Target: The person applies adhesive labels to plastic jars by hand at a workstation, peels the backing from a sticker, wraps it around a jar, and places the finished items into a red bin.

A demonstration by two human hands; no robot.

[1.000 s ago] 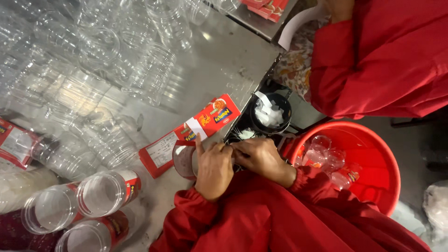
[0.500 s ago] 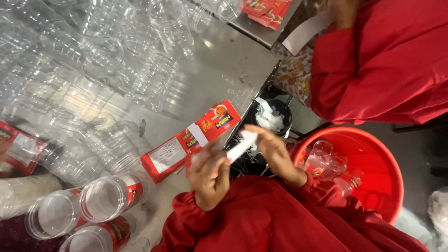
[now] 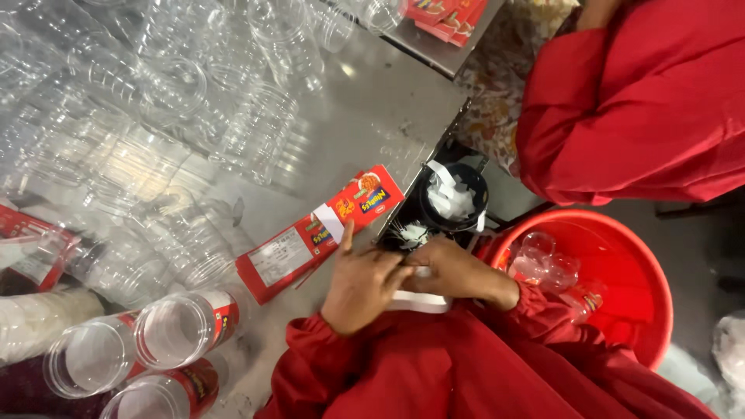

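A person in red sleeves worked at the edge of a steel table, both hands together over a white strip of paper that lay across the lap. The left hand was curled with its fingers closed on the strip's near end, its forefinger pointing up toward one long red label lying flat on the table just beyond it. The right hand pinched the same strip from the other side, touching the left.

Just past the hands stood one black tub holding white paper scraps. One red basin sat to the right on the floor, with at least three clear jars in it.

Three labelled clear jars lay on their sides at the lower left, mouths toward the camera. Unlabelled clear jars, too many and too overlapped to count, covered the table's far side. A second person in red stood at the upper right, beside a stack of red labels.
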